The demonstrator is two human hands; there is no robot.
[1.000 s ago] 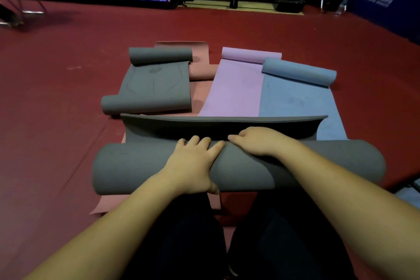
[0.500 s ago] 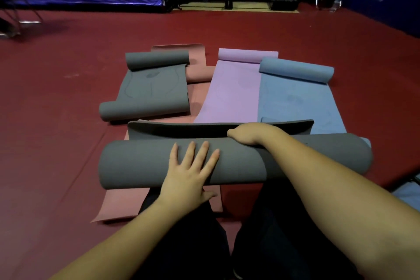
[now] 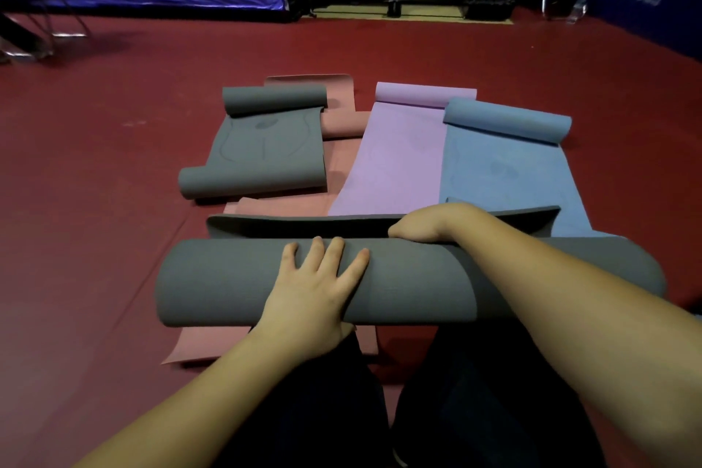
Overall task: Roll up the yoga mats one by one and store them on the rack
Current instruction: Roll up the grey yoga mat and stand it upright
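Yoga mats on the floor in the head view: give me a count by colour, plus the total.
Grey: 2, the big roll under the left hand and right hand, and a smaller mat curled at both ends.
Pink: 1
Purple: 1
Blue: 1
Total: 5 mats

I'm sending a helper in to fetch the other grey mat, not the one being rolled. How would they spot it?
On the red floor, four mats lie side by side beyond the person's hands. The smaller grey mat is farthest left, next to the pink mat. It alone curls into a roll at both its near and far ends.
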